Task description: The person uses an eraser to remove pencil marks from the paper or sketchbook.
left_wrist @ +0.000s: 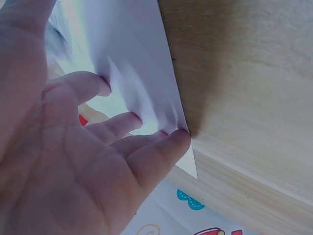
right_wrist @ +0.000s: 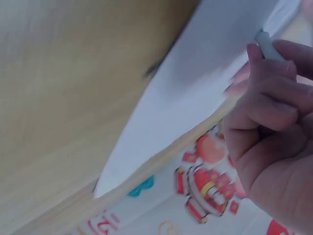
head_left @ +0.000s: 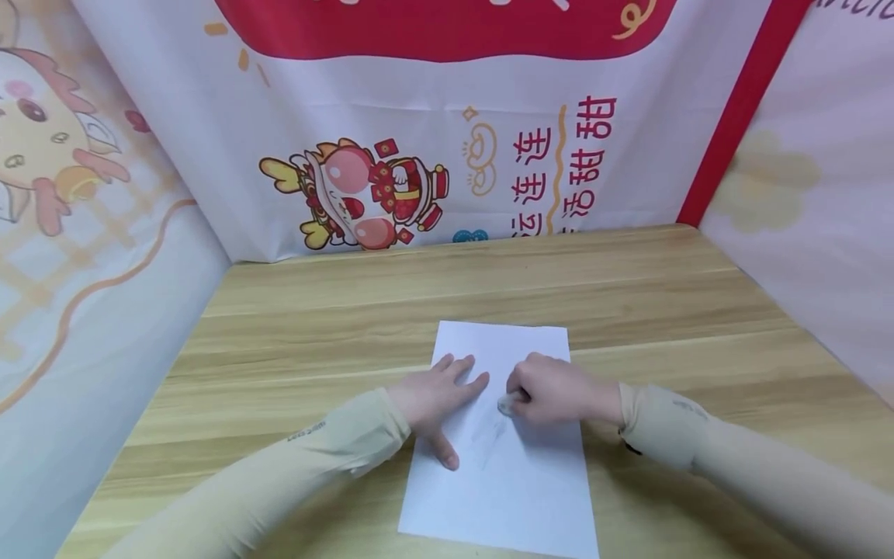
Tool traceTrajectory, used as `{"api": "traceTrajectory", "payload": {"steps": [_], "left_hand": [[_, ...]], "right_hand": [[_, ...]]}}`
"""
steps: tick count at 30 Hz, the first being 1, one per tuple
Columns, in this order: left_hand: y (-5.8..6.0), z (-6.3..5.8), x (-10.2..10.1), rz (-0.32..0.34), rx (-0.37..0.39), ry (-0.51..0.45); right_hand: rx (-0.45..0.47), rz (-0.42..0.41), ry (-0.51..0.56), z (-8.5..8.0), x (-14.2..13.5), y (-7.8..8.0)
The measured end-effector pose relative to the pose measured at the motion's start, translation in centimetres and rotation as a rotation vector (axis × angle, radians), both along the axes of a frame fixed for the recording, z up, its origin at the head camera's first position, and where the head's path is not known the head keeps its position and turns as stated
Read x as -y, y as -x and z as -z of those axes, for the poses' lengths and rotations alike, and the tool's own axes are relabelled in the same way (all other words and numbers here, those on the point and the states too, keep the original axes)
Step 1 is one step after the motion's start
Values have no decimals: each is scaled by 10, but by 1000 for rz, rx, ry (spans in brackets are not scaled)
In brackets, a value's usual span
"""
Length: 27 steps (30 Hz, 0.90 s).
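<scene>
A white sheet of paper (head_left: 503, 505) lies on the wooden table, with a faint grey smudge (head_left: 491, 446) near its middle. The left hand (head_left: 436, 400) rests spread on the paper's left side; its fingertips press the sheet in the left wrist view. Curled fingers of the right hand (head_left: 559, 390) pinch a small greyish-white eraser (head_left: 507, 404) against the paper, just above the smudge. In the right wrist view, the end of the eraser (right_wrist: 268, 46) sticks out between thumb and fingers; the rest is hidden by them.
The wooden table (head_left: 335, 310) stretches around the paper. Behind it hangs a white cloth (head_left: 419, 101) with red cartoon prints and writing. Printed cloths also flank the table on the left (head_left: 105, 349) and right (head_left: 824, 256).
</scene>
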State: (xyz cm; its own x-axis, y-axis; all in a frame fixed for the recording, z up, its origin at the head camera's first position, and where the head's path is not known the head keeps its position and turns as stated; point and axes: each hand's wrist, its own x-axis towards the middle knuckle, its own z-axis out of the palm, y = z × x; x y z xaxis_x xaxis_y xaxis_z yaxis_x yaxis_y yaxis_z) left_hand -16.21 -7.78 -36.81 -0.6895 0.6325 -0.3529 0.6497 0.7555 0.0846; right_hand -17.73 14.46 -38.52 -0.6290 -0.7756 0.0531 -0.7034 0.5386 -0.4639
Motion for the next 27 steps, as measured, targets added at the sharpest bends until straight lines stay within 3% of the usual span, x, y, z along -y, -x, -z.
{"api": "traceTrajectory", "payload": {"steps": [5, 12, 16, 19, 25, 27], "left_hand": [[1, -1, 0, -3, 16, -2], [1, 1, -1, -9, 12, 5], [0, 0, 0, -10, 6, 2], [-1, -1, 0, -5, 6, 2], [-2, -5, 0, -14, 10, 12], [-2, -6, 0, -16, 16, 13]], "right_hand": [[-23, 43, -10, 2, 0, 9], [-74, -90, 6, 2, -3, -23], [-65, -110, 9, 0, -3, -29], [-29, -93, 5, 0, -3, -21], [-46, 21, 10, 4, -3, 10], [-41, 23, 12, 4, -4, 12]]}}
